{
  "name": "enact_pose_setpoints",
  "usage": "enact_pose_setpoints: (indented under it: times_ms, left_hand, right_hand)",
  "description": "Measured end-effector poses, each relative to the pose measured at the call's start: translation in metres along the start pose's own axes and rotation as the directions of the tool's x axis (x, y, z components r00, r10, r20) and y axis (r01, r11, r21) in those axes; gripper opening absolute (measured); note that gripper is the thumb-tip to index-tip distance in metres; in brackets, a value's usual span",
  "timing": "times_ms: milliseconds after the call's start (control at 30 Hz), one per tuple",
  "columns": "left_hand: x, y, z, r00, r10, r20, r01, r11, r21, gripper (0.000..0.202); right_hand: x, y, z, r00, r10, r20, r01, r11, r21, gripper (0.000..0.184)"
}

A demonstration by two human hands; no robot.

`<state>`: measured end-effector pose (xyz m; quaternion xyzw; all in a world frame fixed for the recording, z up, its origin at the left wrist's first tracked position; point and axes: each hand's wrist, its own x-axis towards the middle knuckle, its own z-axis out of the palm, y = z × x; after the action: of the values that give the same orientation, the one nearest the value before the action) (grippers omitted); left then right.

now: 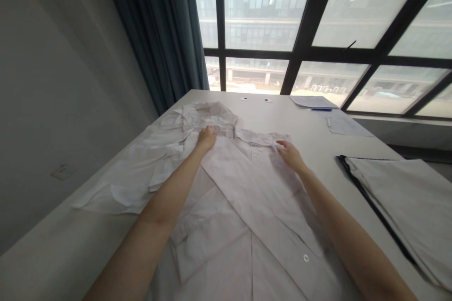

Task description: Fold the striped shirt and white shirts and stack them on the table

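A white button shirt (247,207) lies flat on the white table (293,113), collar away from me, with one sleeve folded diagonally across its body. My left hand (206,139) rests on the shirt's left shoulder near the collar, fingers curled and pressed on the cloth. At the right shoulder my right hand (288,152) lies with fingers stretched flat on the fabric. Both forearms reach over the shirt.
A heap of crumpled white garments (158,160) lies left of the shirt. A folded stack of white cloth with a dark edge (399,197) sits at the right. Papers and a blue pen (319,106) lie near the window. A dark curtain (155,33) hangs at the far left.
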<state>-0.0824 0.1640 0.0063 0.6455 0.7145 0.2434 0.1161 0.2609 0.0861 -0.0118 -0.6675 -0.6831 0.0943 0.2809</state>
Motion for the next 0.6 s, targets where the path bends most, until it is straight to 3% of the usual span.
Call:
enact_pose_setpoints:
  times_ms: [133,333,467,600]
  left_hand:
    - [0.023,-0.005,-0.004,0.990,-0.134,-0.039,0.124,0.973,-0.194,0.046]
    - [0.030,-0.002,-0.002,0.983,-0.184,0.004,0.172,0.906,-0.387,0.054]
    - [0.027,0.002,0.001,0.986,-0.165,-0.008,0.147,0.902,-0.406,0.053]
    - [0.025,0.004,0.000,0.996,-0.082,-0.024,0.068,0.935,-0.349,0.042]
  right_hand:
    - [0.033,0.027,-0.017,0.977,0.202,-0.067,-0.199,0.979,0.055,0.033]
    - [0.058,0.043,-0.006,0.908,0.418,-0.027,-0.404,0.891,0.207,0.037]
    - [0.067,0.046,-0.005,0.871,0.489,0.047,-0.478,0.823,0.307,0.037]
    - [0.072,0.049,-0.013,0.873,0.462,0.157,-0.487,0.805,0.338,0.037]
